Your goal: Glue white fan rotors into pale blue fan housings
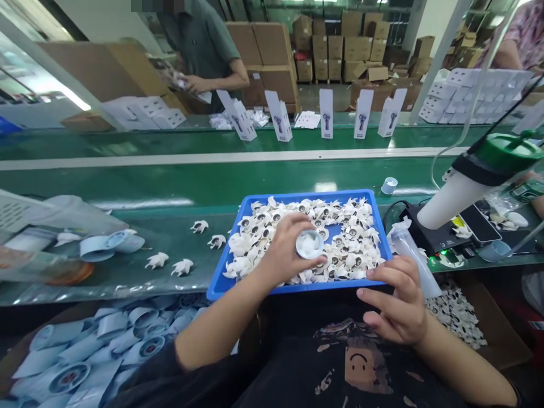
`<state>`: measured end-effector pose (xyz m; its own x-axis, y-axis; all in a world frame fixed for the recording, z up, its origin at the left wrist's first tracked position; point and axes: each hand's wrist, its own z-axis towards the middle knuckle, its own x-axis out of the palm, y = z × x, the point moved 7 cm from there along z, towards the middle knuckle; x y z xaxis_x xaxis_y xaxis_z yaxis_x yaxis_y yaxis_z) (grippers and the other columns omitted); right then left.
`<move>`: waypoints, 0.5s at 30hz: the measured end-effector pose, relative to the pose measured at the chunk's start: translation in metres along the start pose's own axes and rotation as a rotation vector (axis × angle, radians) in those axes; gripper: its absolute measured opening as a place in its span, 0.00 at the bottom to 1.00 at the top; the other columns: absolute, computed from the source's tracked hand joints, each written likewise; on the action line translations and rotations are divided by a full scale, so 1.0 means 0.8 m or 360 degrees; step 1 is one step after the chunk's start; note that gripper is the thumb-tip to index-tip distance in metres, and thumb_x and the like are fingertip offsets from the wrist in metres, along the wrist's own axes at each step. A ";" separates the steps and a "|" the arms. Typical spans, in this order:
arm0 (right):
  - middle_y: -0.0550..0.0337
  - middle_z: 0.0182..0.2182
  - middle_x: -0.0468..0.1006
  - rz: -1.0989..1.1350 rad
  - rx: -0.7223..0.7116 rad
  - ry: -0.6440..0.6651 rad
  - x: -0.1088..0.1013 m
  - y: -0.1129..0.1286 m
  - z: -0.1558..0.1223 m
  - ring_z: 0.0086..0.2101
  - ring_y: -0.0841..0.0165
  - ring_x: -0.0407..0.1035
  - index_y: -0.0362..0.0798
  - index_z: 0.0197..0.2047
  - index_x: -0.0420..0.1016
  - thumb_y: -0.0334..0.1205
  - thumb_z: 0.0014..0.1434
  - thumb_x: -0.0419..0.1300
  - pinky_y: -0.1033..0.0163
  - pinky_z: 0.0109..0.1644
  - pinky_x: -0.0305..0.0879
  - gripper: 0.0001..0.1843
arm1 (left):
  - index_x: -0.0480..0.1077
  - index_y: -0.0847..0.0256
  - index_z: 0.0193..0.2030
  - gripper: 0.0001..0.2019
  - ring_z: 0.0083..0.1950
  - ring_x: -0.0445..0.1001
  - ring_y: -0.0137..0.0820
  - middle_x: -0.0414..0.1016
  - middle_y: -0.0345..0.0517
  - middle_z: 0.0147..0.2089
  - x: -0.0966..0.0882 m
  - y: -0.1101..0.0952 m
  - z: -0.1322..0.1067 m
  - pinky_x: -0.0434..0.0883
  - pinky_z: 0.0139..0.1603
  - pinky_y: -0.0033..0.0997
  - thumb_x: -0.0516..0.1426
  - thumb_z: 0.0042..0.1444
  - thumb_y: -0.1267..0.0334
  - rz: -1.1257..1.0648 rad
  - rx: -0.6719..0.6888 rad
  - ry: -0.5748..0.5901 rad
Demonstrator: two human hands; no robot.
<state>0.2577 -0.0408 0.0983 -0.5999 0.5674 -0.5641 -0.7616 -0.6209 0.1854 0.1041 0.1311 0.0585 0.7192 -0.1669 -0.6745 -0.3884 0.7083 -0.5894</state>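
Note:
My left hand (285, 245) is closed around a small round white housing (309, 244), held over a blue tray (225, 282) piled with several small white fan impellers (348, 238). My right hand (397, 299) hovers at the tray's near right corner with its fingers loosely curled and apart, holding nothing. A clear tube (414, 258) lies just behind that hand.
Loose impellers (170, 263) lie on the green conveyor (170, 187) left of the tray. A bin of pale blue housings (85, 351) sits at lower left. A white dispenser with a green cap (480, 175) hangs at right. White boxes (326, 113) stand across the belt, where another person (204, 51) works.

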 end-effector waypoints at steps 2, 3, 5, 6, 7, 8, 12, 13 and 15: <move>0.52 0.44 0.70 0.0034 0.0090 -0.0009 0.000 -0.006 -0.012 0.44 0.62 0.64 0.47 0.38 0.75 0.41 0.65 0.52 0.50 0.51 0.59 0.11 | 0.70 0.57 0.45 0.27 0.59 0.67 0.49 0.66 0.53 0.54 -0.012 0.038 0.056 0.67 0.61 0.55 0.69 0.42 0.46 0.0216 -0.0215 -0.0039; 0.52 0.44 0.69 0.0069 0.0130 -0.0020 0.002 -0.009 -0.017 0.44 0.62 0.64 0.46 0.38 0.75 0.39 0.64 0.53 0.50 0.51 0.60 0.10 | 0.70 0.57 0.46 0.26 0.59 0.66 0.48 0.66 0.52 0.53 -0.011 0.055 0.088 0.66 0.61 0.53 0.68 0.44 0.47 0.0282 -0.0320 -0.0020; 0.52 0.44 0.68 0.0139 0.0168 -0.0066 0.005 -0.011 -0.022 0.43 0.63 0.65 0.46 0.38 0.74 0.36 0.63 0.54 0.51 0.50 0.62 0.08 | 0.66 0.58 0.54 0.25 0.60 0.67 0.44 0.66 0.51 0.56 0.007 0.080 0.150 0.66 0.62 0.47 0.64 0.52 0.53 0.0352 -0.0473 0.0084; 0.51 0.44 0.68 0.0161 0.0169 -0.0092 0.005 -0.011 -0.023 0.43 0.63 0.66 0.46 0.38 0.74 0.36 0.62 0.54 0.52 0.49 0.63 0.08 | 0.62 0.58 0.59 0.27 0.60 0.67 0.42 0.66 0.52 0.58 0.021 0.086 0.178 0.66 0.62 0.43 0.63 0.55 0.57 0.0364 -0.0496 0.0133; 0.51 0.44 0.68 0.0174 0.0164 -0.0114 0.006 -0.010 -0.024 0.43 0.63 0.66 0.45 0.38 0.74 0.35 0.62 0.54 0.53 0.49 0.64 0.08 | 0.58 0.58 0.63 0.29 0.60 0.69 0.40 0.67 0.52 0.59 0.040 0.089 0.203 0.67 0.61 0.40 0.62 0.56 0.60 0.0371 -0.0503 0.0191; 0.51 0.44 0.68 0.0182 0.0159 -0.0130 0.006 -0.008 -0.024 0.43 0.64 0.66 0.45 0.38 0.74 0.35 0.62 0.53 0.54 0.48 0.65 0.08 | 0.56 0.59 0.65 0.30 0.59 0.69 0.39 0.67 0.53 0.60 0.061 0.090 0.222 0.67 0.61 0.40 0.61 0.57 0.63 0.0376 -0.0497 0.0258; 0.51 0.44 0.69 0.0161 0.0178 -0.0138 0.005 -0.007 -0.026 0.43 0.64 0.68 0.46 0.39 0.74 0.35 0.62 0.54 0.57 0.45 0.69 0.08 | 0.65 0.61 0.59 0.20 0.56 0.72 0.40 0.69 0.53 0.59 0.143 0.087 0.260 0.71 0.57 0.49 0.58 0.62 0.59 0.0426 -0.0438 0.0621; 0.51 0.44 0.69 0.0141 0.0196 -0.0132 0.005 -0.008 -0.029 0.43 0.64 0.68 0.46 0.39 0.74 0.34 0.61 0.54 0.57 0.45 0.70 0.08 | 0.67 0.61 0.57 0.18 0.56 0.72 0.40 0.70 0.52 0.58 0.157 0.085 0.264 0.72 0.56 0.50 0.58 0.62 0.58 0.0438 -0.0422 0.0707; 0.51 0.44 0.69 0.0088 0.0241 -0.0119 0.001 -0.012 -0.037 0.44 0.64 0.69 0.47 0.39 0.74 0.33 0.60 0.54 0.57 0.44 0.71 0.08 | 0.68 0.60 0.57 0.18 0.58 0.71 0.42 0.69 0.52 0.60 0.172 0.075 0.271 0.71 0.57 0.53 0.58 0.62 0.57 0.0452 -0.0379 0.0827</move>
<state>0.2722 -0.0504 0.0724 -0.6543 0.5767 -0.4892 -0.7517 -0.5668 0.3371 0.3045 0.2992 0.0270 0.2194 -0.3483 -0.9113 -0.6834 0.6118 -0.3984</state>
